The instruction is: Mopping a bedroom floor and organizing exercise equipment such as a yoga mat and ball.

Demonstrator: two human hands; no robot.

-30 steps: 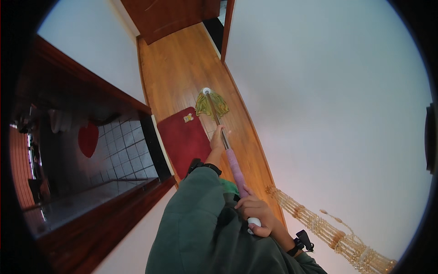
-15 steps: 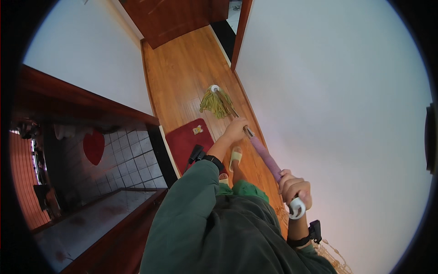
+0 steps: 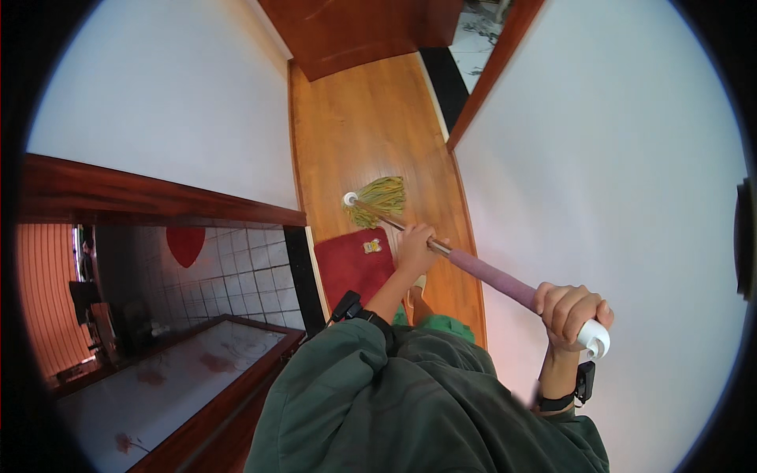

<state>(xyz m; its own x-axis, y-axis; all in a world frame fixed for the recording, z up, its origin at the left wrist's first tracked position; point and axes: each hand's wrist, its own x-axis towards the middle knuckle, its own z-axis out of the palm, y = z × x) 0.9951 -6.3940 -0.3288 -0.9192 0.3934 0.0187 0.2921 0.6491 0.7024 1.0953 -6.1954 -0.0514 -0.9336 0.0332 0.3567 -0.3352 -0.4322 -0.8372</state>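
Observation:
Both of my hands hold a string mop [image 3: 495,277] slantwise across my front. Its green-yellow string head [image 3: 382,199] lies spread on the wooden floor, fanned to the right of a white round cap. My left hand [image 3: 418,247] is closed round the metal part of the pole, lower down. Farther up, past the pink-purple sleeve, my right hand [image 3: 569,314] wraps the handle close to its white hooked end [image 3: 593,339]. A black band with a small box sits on each wrist.
A red mat [image 3: 351,264] lies left of my feet, just nearer than the mop head. To the left, a doorway with a dark sill [image 3: 303,272] leads to grey tiles. White walls flank the wood floor [image 3: 347,118]; a brown door [image 3: 363,31] stands at the far end.
The mop head has swung left and nearer, its strings now fanning right instead of hanging toward me. My right hand has moved right and slightly up with the handle end.

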